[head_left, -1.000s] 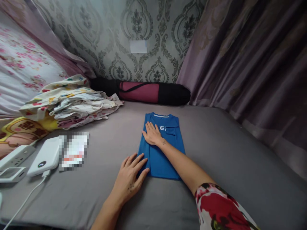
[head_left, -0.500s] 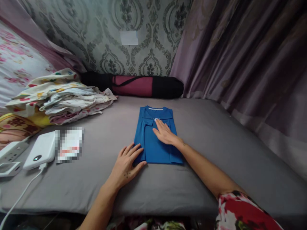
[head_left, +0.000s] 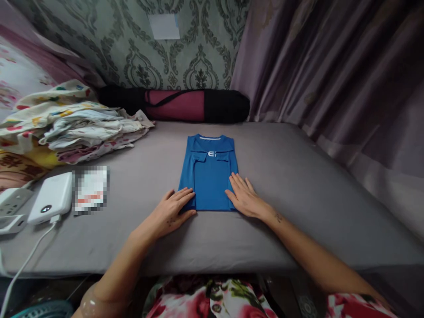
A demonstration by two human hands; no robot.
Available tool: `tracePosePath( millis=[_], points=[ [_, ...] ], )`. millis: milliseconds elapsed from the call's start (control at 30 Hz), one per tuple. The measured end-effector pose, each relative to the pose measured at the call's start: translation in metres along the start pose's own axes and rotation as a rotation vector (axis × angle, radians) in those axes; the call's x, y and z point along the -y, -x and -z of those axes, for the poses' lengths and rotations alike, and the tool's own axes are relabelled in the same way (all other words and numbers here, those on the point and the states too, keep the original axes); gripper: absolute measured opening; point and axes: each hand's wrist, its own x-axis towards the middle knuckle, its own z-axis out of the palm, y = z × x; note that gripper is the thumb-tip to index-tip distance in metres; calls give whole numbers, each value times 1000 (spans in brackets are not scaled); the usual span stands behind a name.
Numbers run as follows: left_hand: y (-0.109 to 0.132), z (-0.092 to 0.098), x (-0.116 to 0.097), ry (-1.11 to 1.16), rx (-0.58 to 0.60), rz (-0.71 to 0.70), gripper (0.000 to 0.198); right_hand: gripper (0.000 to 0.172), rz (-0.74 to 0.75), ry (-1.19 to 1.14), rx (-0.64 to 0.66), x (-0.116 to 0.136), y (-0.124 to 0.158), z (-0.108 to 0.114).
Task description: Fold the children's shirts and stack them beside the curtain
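A blue T-shirt (head_left: 211, 183) lies flat in front of me, its sides and sleeves folded inward, the collar at the far end and part of a white print showing near the top. My left hand (head_left: 174, 207) rests with fingers stretched out on the shirt's lower left corner. On the lower right edge lies my right hand (head_left: 245, 196), palm down and fingers extended. Neither hand grips the cloth.
Grey sheet (head_left: 285, 176) covers the bed. A pile of clothes (head_left: 86, 128) sits at the left, near a white power bank (head_left: 53, 196) with a cable, a power strip (head_left: 15, 203) and a blurred packet (head_left: 91, 190). Behind lies a black and maroon bag (head_left: 179, 105).
My right hand has slid from the shirt's upper middle to its lower right edge, uncovering the folded sleeve and print. My left hand stays at the lower left corner. The view has tilted down slightly.
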Motion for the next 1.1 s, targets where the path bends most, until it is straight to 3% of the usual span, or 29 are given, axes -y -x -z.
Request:
tracePosePath(
  millis=[267, 433, 600, 667, 833, 1100],
  points=[
    [-3, 5, 1, -102, -26, -74, 47, 64, 175, 120, -88, 15, 46, 5],
    [-5, 4, -2, -206, 0, -140, 39, 42, 296, 143, -148, 11, 48, 15],
    [-5, 9, -5, -220, 64, -173, 36, 32, 352, 218, -144, 10, 44, 14],
    [-4, 12, 0, -179, 59, -178, 41, 34, 355, 210, -146, 7, 43, 15],
    [1, 13, 20, 19, -29, -165, 55, 63, 377, 41, -156, -13, 34, 21],
    [-2, 12, 43, 233, -27, -152, 54, 57, 400, -218, -99, -37, 19, 14]
  ],
)
